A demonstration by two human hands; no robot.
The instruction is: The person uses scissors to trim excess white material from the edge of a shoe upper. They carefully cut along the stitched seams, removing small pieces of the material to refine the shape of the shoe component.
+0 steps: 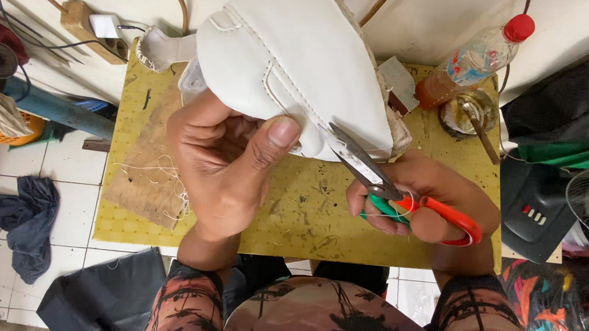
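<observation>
Two hands work close together in the head view, above a yellow desk (297,218). The left hand (225,165) is closed around a white shoe upper (296,59), thumb pressed on its lower edge, holding it up over the desk. The right hand (428,199) is curled through the orange and green loops of the scissors (388,184), whose blades look nearly closed, tips at the upper's stitched edge just beside that thumb. A slip of the blades could nick the thumb or cut into the white material instead of a loose thread. Behind, a plastic bottle (475,61) leans near a small jar (467,111); a careless elbow could tip either.
</observation>
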